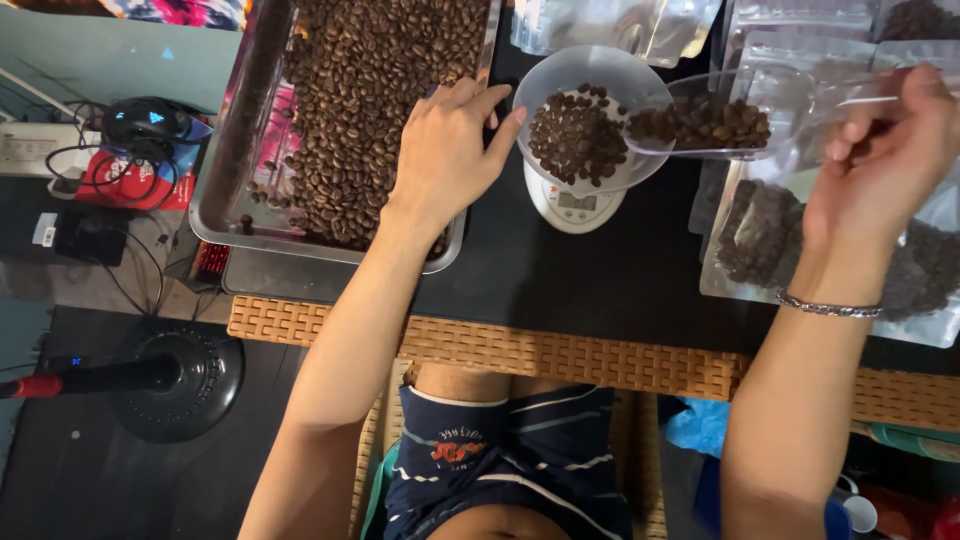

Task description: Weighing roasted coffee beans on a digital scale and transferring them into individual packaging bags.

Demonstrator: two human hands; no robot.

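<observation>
Over the bowl (590, 95), right hand (880, 150) tilts scoop (720, 125); left hand (445, 150) flat.

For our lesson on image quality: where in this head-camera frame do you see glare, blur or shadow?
Head view: glare streaks the clear pouches at top right; the right hand and its clear scoop are slightly motion-blurred; the left hand on the tray of coffee beans is sharp; the floor at lower left lies in shadow.

Clear bean-filled pouches (790, 240) lie right of the scale's grey screen (577, 201).
</observation>
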